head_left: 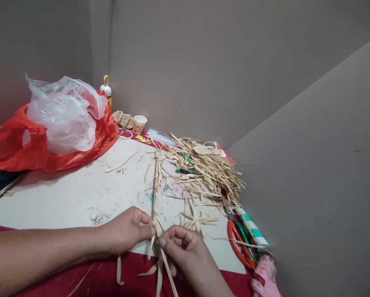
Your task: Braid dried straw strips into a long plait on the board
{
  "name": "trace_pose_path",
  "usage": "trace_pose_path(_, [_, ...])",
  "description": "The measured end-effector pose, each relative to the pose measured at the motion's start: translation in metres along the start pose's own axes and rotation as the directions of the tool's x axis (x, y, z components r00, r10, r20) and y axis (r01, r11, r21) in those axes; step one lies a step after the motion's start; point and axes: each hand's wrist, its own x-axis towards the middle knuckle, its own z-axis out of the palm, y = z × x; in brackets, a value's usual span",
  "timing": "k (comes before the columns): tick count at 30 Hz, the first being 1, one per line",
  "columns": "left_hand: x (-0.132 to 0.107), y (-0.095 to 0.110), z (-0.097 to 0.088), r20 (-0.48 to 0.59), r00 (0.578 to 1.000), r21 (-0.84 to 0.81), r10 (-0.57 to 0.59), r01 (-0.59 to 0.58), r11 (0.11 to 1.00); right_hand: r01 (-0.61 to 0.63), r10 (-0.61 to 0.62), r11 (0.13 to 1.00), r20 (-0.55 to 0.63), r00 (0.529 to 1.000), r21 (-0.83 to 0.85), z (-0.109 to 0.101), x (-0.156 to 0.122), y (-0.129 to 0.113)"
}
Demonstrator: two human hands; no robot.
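Observation:
A thin braid of dry straw (155,185) runs away from me across the white board, its loose strands hanging toward the near edge. My left hand (131,229) pinches the braid's near end between thumb and fingers. Just to the right, my right hand (185,251) is closed on the straw strands (166,264) where they leave the braid; some of its fingers are hidden underneath. The two hands are close together, with thumbs almost meeting at the straw.
A heap of loose straw (212,169) lies at the right. Nearby are orange-handled scissors (239,247), a green-striped roll (254,231) and a pink item (265,272). A red bag (20,144) with clear plastic (64,111), a paper cup (139,124) and a woven piece (123,119) stand behind.

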Motion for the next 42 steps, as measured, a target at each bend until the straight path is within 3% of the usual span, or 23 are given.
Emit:
trace_pose_path(15, [0.002,-0.007,0.002,-0.002,0.998,0.0,0.064,-0.064,0.998,-0.018,0.021,0.998,-0.044,0.999,0.066,0.011,0.004,0.005])
trace_pose_path(23, [0.001,-0.004,0.003,-0.027,0.999,0.019,0.033,-0.033,0.999,0.103,-0.121,0.985,-0.128,0.984,-0.139,0.013,0.003,0.007])
trace_pose_path(28, [0.001,-0.004,0.002,-0.043,0.999,0.031,0.029,-0.028,0.999,0.172,-0.204,0.953,-0.108,0.973,-0.248,0.017,0.001,0.008])
trace_pose_path(35, [0.0,-0.008,0.006,-0.087,0.995,0.088,0.053,-0.046,0.995,0.267,-0.376,0.771,-0.076,0.923,-0.578,0.017,0.002,0.015])
trace_pose_path(42, [-0.003,-0.005,0.007,-0.074,0.995,0.148,0.073,-0.062,0.987,0.29,-0.446,0.667,-0.056,0.893,-0.686,0.016,0.002,0.017])
